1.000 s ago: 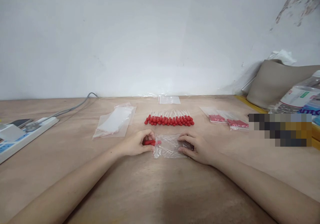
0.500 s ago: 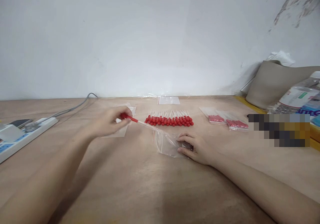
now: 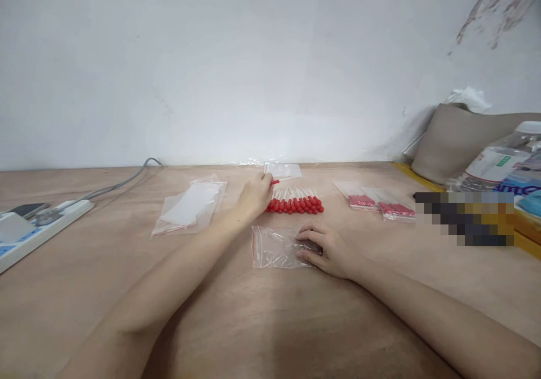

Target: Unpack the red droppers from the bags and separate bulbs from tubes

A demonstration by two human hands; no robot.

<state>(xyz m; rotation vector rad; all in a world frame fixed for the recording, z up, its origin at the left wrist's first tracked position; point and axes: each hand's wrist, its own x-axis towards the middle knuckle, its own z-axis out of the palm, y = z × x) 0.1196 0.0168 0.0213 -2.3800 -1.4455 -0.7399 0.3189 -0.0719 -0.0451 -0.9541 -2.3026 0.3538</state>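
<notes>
My left hand (image 3: 256,193) is closed around a thin red stick (image 3: 274,182), whose short end pokes out past the fingers; the rest is hidden. This hand is over the left end of a row of red-tipped swabs (image 3: 296,204) with pale sticks, piled side by side. Nearer to me lies a clear zip bag (image 3: 273,249), flat, its red-edged mouth to the left. My right hand (image 3: 332,252) rests on the bag's right end, fingers apart and slightly bent. I see nothing gripped between them.
Clear bags with white paper (image 3: 188,204) lie at left, a white packet (image 3: 283,170) by the wall. Two bags with red contents (image 3: 397,210) lie at right. A power strip (image 3: 51,232) is far left; a bottle (image 3: 490,164) and a blurred dark object (image 3: 465,218) are far right.
My left hand has moved right with the red stick, from the bag's left side to the swabs. The bag's mouth now lies flatter. My right hand stays on the bag.
</notes>
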